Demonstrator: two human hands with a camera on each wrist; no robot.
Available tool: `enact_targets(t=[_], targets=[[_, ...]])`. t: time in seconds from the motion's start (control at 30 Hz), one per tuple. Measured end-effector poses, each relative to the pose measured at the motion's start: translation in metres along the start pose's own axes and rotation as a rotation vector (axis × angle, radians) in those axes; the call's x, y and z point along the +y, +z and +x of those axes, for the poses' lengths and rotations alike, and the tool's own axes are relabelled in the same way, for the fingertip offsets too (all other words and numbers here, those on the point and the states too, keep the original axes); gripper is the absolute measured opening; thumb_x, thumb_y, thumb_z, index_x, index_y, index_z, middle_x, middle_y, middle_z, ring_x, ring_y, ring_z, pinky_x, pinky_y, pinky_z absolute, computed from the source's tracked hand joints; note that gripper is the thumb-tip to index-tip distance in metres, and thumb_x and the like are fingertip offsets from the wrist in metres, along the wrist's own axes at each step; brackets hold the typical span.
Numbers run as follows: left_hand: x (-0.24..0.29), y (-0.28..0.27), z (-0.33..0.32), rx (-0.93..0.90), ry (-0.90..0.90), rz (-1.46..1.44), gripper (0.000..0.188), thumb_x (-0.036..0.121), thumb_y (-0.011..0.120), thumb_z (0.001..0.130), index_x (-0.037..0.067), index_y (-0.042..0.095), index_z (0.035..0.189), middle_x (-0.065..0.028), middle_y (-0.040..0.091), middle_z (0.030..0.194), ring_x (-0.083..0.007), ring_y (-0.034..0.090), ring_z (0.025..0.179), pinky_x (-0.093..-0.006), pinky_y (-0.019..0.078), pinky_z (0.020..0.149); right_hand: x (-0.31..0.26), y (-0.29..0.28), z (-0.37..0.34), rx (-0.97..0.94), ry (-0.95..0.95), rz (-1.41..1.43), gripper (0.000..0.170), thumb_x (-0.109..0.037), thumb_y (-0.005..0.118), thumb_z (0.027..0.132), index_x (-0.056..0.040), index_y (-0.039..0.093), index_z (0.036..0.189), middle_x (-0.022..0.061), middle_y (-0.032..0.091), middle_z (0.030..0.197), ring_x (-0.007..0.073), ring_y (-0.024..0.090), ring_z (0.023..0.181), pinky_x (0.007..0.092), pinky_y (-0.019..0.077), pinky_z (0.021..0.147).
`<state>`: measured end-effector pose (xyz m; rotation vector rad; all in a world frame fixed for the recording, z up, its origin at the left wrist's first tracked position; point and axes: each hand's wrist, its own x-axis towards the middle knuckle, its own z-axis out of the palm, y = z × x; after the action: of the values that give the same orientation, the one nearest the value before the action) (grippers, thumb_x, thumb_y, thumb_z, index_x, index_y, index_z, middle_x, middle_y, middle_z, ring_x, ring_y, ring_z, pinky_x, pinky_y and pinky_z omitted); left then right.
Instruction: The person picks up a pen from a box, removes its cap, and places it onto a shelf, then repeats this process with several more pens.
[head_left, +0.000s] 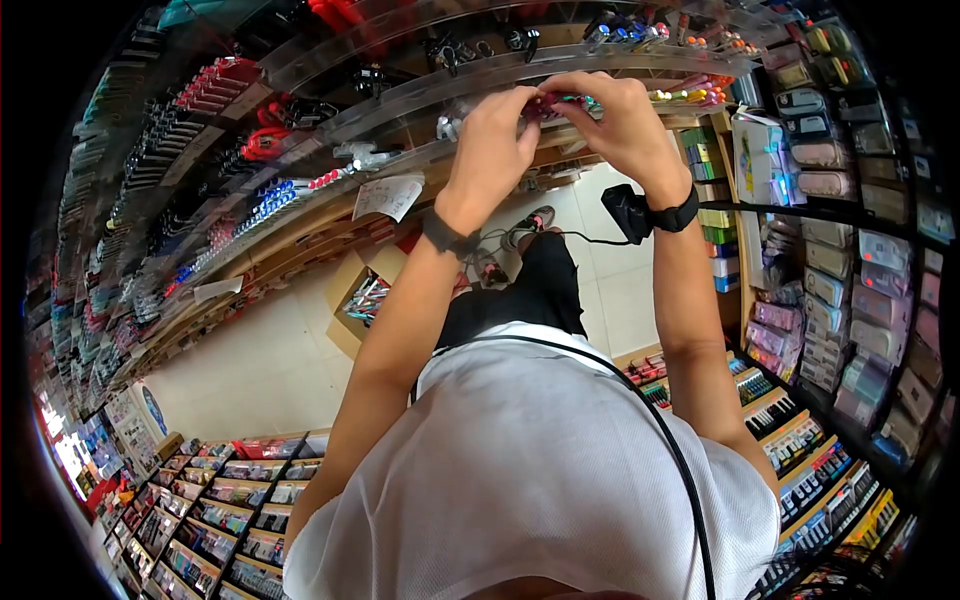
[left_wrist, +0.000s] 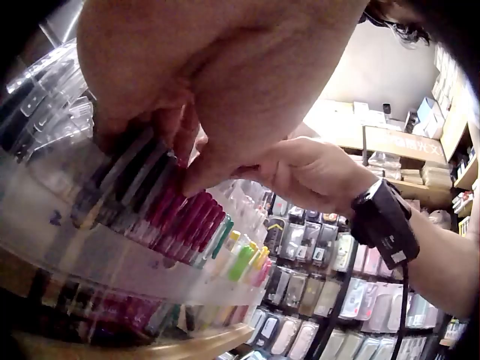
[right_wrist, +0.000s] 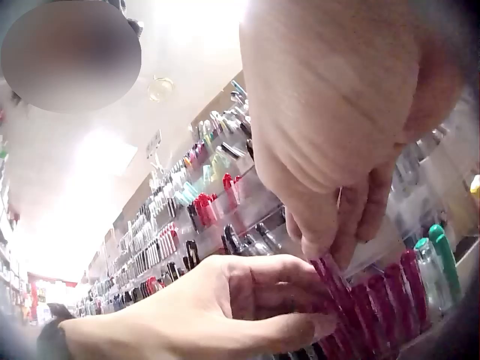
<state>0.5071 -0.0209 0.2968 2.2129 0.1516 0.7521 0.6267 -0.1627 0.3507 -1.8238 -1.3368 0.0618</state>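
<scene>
Several magenta pens [right_wrist: 382, 300] stand in a row in a clear display rack [left_wrist: 187, 274]. My left hand [head_left: 495, 145] has its thumb and fingers around the left end of this row, beside some dark pens [left_wrist: 139, 176]. From the other side, my right hand [head_left: 630, 130] reaches down and pinches the top of a magenta pen with thumb and fingertips. In the right wrist view, the two hands almost meet at these pens. Green-capped pens [right_wrist: 442, 259] stand just right of the row. The right fingers partly hide behind the hand in the left wrist view.
Tiered racks of pens [head_left: 280, 200] run off to the left. A paper note [head_left: 388, 196] hangs from the shelf edge. Packaged cases [head_left: 825, 180] hang at the right. On the floor stands a cardboard box [head_left: 345, 290] with pens inside. A black cable [head_left: 690, 490] crosses the white shirt.
</scene>
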Motion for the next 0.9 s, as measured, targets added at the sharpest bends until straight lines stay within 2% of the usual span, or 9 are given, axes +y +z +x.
enact_targets(t=[0.13,0.2,0.33,0.6,0.7,0.77,0.9], targets=[[-0.004,0.0,-0.001,-0.037,-0.018,0.007,0.031,0.003,0.069,0.084,-0.002,0.068,0.115,-0.0225,0.072,0.107,-0.0408,0.069,0.101,-0.0445,0.0547,0.089,0.003,0.001,-0.002,-0.038,0.035,-0.011,0.023,0.0,0.072,0.087,-0.0045,0.073,0.11,0.0141,0.076,0.099,0.032,0.072,0.085,0.0379,0.0578,0.077],[-0.005,0.0,-0.001,-0.038,-0.009,0.011,0.03,0.003,0.069,0.084,-0.002,0.068,0.114,-0.0225,0.072,0.107,-0.0409,0.069,0.1,-0.0445,0.0547,0.089,0.012,0.006,-0.002,-0.019,-0.026,-0.008,0.023,0.0,0.071,0.088,-0.0039,0.073,0.11,0.0142,0.076,0.099,0.0333,0.072,0.087,0.0386,0.0575,0.078],[-0.007,0.001,-0.001,-0.046,-0.022,0.019,0.028,0.003,0.069,0.084,-0.001,0.068,0.112,-0.0231,0.072,0.105,-0.0418,0.069,0.099,-0.045,0.0547,0.087,0.015,0.008,-0.004,-0.033,-0.017,0.013,0.023,0.001,0.071,0.088,-0.0033,0.073,0.11,0.0145,0.076,0.1,0.0343,0.072,0.09,0.039,0.0573,0.079],[-0.008,0.003,0.0,-0.082,-0.063,0.048,0.027,0.002,0.07,0.084,-0.001,0.069,0.111,-0.0235,0.072,0.104,-0.0417,0.07,0.099,-0.0446,0.055,0.087,-0.015,-0.023,0.002,0.075,-0.115,-0.074,0.025,0.0,0.075,0.086,-0.0049,0.075,0.11,0.0113,0.077,0.101,0.029,0.073,0.091,0.0371,0.0582,0.078],[-0.012,0.006,0.0,-0.029,0.024,0.005,0.026,0.001,0.072,0.083,0.001,0.068,0.109,-0.0207,0.07,0.099,-0.0423,0.066,0.095,-0.0482,0.0531,0.082,-0.021,-0.031,0.003,0.1,-0.172,-0.087,0.025,0.0,0.075,0.086,-0.0054,0.075,0.11,0.0116,0.077,0.1,0.0281,0.074,0.09,0.0358,0.0588,0.076],[-0.011,0.005,0.001,-0.032,0.025,-0.006,0.026,0.0,0.072,0.085,-0.001,0.073,0.11,-0.0213,0.074,0.107,-0.0393,0.072,0.099,-0.0416,0.0566,0.086,-0.028,-0.036,0.004,0.125,-0.178,-0.098,0.025,0.0,0.075,0.086,-0.0055,0.075,0.111,0.0114,0.077,0.099,0.0278,0.074,0.088,0.0347,0.0592,0.075],[-0.01,0.003,0.002,-0.049,0.012,-0.007,0.025,0.0,0.072,0.085,-0.001,0.073,0.11,-0.0208,0.074,0.107,-0.0393,0.072,0.097,-0.0413,0.0568,0.085,-0.03,-0.04,0.005,0.159,-0.235,-0.129,0.026,0.001,0.076,0.086,-0.0058,0.075,0.111,0.0113,0.076,0.099,0.0275,0.075,0.086,0.0339,0.0592,0.072]])
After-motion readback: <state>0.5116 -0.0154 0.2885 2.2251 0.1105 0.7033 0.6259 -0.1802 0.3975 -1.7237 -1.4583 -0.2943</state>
